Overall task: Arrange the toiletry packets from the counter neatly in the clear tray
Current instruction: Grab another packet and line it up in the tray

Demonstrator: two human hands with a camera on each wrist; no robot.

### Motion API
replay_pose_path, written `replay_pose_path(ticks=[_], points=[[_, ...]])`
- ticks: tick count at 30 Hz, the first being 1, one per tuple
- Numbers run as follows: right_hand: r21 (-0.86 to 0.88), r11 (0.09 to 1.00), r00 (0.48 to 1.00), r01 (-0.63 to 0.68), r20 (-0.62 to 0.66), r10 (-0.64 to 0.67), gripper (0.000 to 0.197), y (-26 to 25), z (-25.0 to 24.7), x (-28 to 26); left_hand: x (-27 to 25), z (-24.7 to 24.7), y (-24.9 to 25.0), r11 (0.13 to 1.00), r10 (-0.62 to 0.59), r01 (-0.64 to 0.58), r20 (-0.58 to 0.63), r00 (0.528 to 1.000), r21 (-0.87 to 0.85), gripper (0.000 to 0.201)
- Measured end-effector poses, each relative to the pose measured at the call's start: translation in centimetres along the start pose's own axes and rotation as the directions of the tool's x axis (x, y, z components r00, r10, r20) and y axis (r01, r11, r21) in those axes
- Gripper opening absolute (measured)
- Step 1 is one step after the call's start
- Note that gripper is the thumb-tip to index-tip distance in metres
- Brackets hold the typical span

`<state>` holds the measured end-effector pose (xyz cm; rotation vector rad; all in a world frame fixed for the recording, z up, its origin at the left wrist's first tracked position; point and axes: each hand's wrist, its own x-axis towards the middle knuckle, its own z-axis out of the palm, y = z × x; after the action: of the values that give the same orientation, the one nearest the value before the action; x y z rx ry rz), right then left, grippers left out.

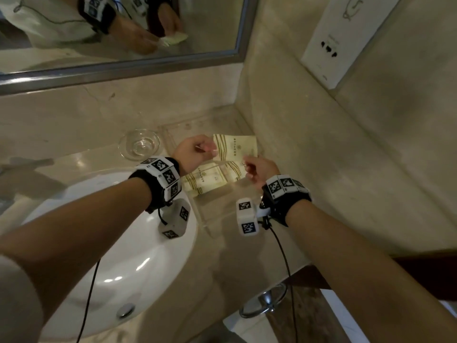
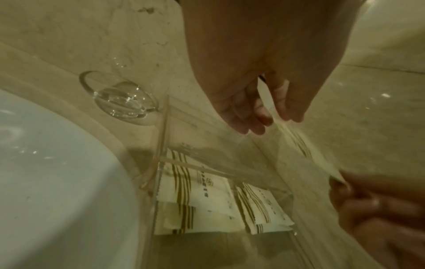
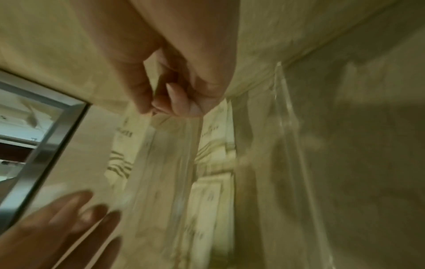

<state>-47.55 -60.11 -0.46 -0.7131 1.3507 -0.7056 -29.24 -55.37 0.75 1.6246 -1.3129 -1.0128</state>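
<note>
Head view: both hands, left hand and right hand, pinch opposite edges of a light, limp packet above the clear tray.

Dim, yellowish light (wrist views blurred), head view bowed at edges.

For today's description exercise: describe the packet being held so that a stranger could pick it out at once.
Start at the white sink, then move right to the clear tray in the counter's corner. Over its far end, the left hand and right hand pinch one cream, gold-striped packet; the similar packets lie flat in the tray.
</note>
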Motion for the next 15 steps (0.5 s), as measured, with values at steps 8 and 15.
replay_pose_path(ticks=[8,15], points=[[-0.401,0.883,0.962,-0.246,-0.213,0.171,0.030,1.2,-4.9,2.5,1.0,-0.1,-1.3,0.992,-0.120,0.120,-0.012,0.993,-0.027,0.017],[-0.413,0.875,0.959,-0.250,-0.229,0.166,0.035,1.7,-3.9,4.7,1.0,-0.4,-2.5,0.980,-0.187,0.183,-0.043,0.981,-0.075,0.021]])
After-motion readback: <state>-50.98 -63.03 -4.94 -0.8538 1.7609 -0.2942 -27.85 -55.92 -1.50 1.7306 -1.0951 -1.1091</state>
